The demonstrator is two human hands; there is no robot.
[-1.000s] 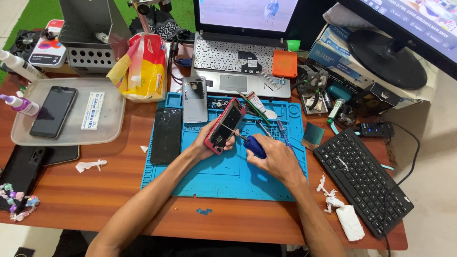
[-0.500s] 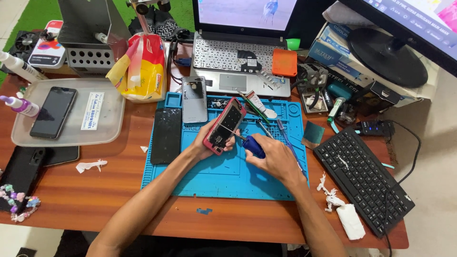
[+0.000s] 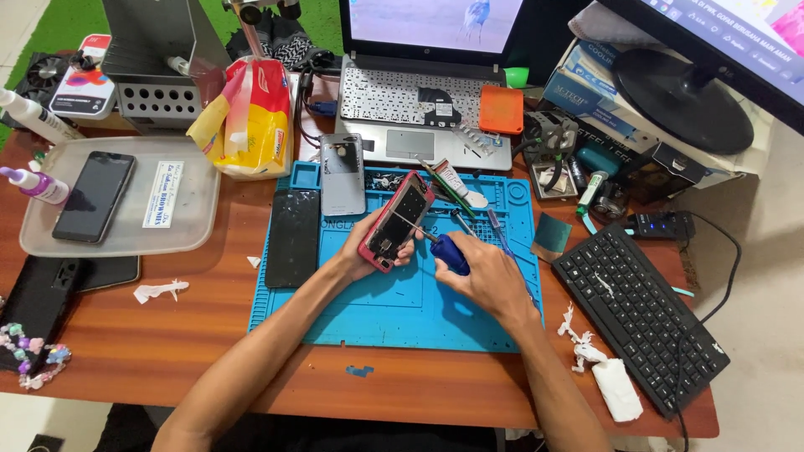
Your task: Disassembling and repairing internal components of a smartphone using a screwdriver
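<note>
Head view: opened phone (image 3: 396, 221) tilts, top toward upper right.

Opened phone (image 3: 395, 221), pink-red frame, back off, dark innards exposed; tilted up on its long edge over the blue mat. Blue-handled screwdriver (image 3: 445, 251) (thin metal shaft) angles in, tip at the phone's lower half.

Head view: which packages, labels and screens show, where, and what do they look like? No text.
Laptop screen: top centre, lit, pale picture.
Monitor: top right, tilted, bright colours, round black stand.
Snack bag: upper left of the blue mat, yellow and red, crumpled.
White label: in the clear tray, rectangular, blue print.
Blue boxes: stacked beside the monitor stand.
Opened red phone: in the left hand.
</note>
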